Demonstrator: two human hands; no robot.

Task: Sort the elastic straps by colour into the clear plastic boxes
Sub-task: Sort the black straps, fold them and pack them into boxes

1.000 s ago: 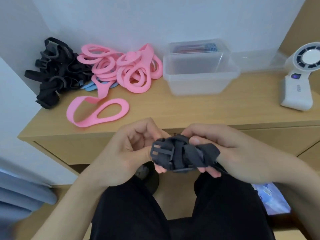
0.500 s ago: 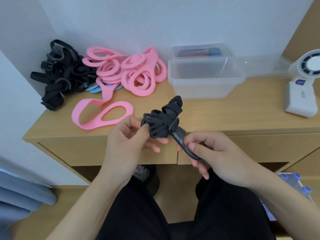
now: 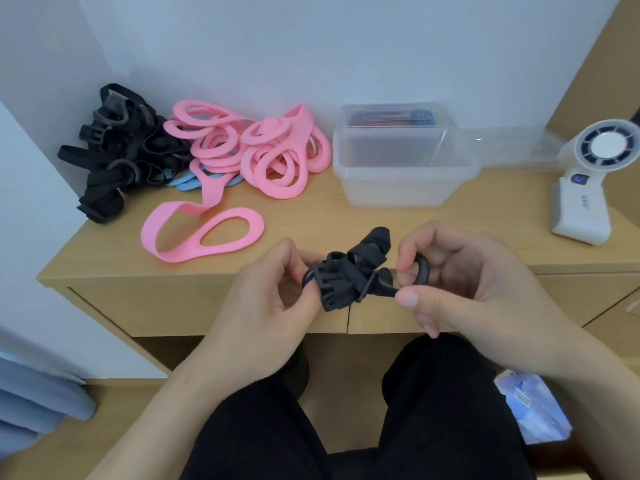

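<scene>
Strap in work: black strap bundle point(image 3: 348, 277), centre of frame, held in the air just over the front edge of the desk point(image 3: 467, 233).

Left hand point(image 3: 263, 303) pinches the bundle's left end, thumb and fingertips curled onto the plastic buckle part. Right hand point(image 3: 464, 289) pinches the black ring point(image 3: 425, 271) at the bundle's right end between thumb and forefinger, other fingers loosely curled. Bundle is wadded up, one folded end sticks up.

Upper left of frame, against the wall: black strap pile point(image 3: 114, 161). Just right of it and touching: pink strap pile point(image 3: 273, 157). A few light blue straps point(image 3: 188, 181) poke out from under both piles. One loose pink strap point(image 3: 207, 237) trails from the pink pile toward the desk front, lying in flat loops.

Upper centre-right: clear plastic box point(image 3: 401, 188), top open. Behind it a second clear box point(image 3: 391, 114), red and blue contents, can't tell what. Further clear plastic piece point(image 3: 509, 147) to the right, box or lid, can't tell. Right edge: white handheld fan point(image 3: 585, 202) standing on the desk.

Bottom of frame: legs in black trousers point(image 3: 433, 427); blue-white packet point(image 3: 533, 410) lower right.
</scene>
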